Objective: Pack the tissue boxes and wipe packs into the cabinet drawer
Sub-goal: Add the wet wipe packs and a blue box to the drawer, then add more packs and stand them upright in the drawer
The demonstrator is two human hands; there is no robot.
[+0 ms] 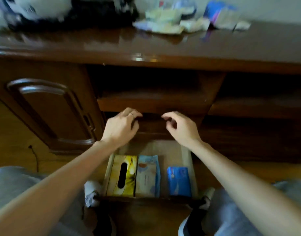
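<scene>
The cabinet drawer [187,155] is pulled out toward me at the bottom centre. Inside lie a yellow tissue box [124,174] on the left, a pale blue wipe pack [148,176] in the middle and a smaller blue pack [178,181] on the right. My left hand [122,126] and my right hand [180,126] hover above the drawer's back end, in front of the dark drawer opening. Both hold nothing, fingers loosely curled and apart. More wipe packs [165,23] and a blue tissue pack [219,14] lie blurred on the cabinet top.
A glossy brown cabinet top [95,43] runs across the view, with a dark bag [95,12] at its back left. A panelled cabinet door [49,109] stands to the left, open shelves [154,96] above the drawer. My knees flank the drawer; a cable [34,155] lies on the floor.
</scene>
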